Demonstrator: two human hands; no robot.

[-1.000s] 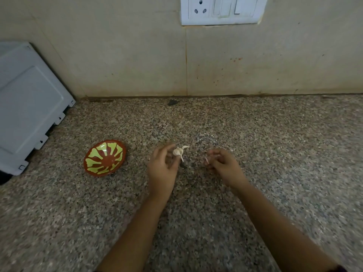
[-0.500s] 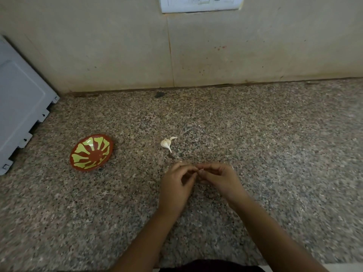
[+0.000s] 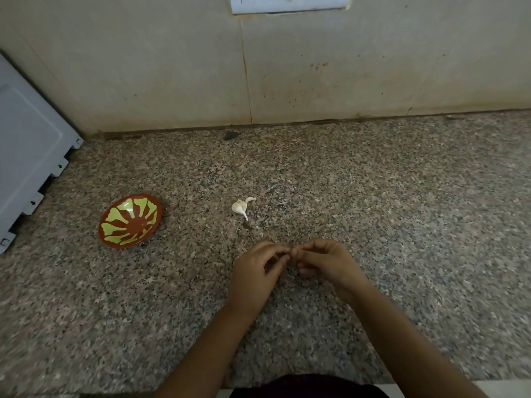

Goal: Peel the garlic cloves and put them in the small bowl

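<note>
A small red bowl [image 3: 130, 221] with a yellow-green leaf pattern sits on the speckled granite counter [image 3: 373, 196], left of centre, with nothing in it. A white piece of unpeeled garlic [image 3: 240, 206] lies on the counter to the right of the bowl. Closer to me, my left hand [image 3: 255, 271] and my right hand [image 3: 324, 261] meet fingertip to fingertip above the counter. Together they pinch a small garlic clove, which the fingers almost entirely hide.
A grey-white appliance [image 3: 26, 156] stands at the far left against the wall. A white switch plate [image 3: 287, 2] is on the tiled wall above. A small dark speck [image 3: 230, 135] lies near the wall joint. The counter's front edge runs just below my forearms.
My left hand let go of the garlic piece, which now lies on the counter. Both hands drew back toward me and met around the small clove.
</note>
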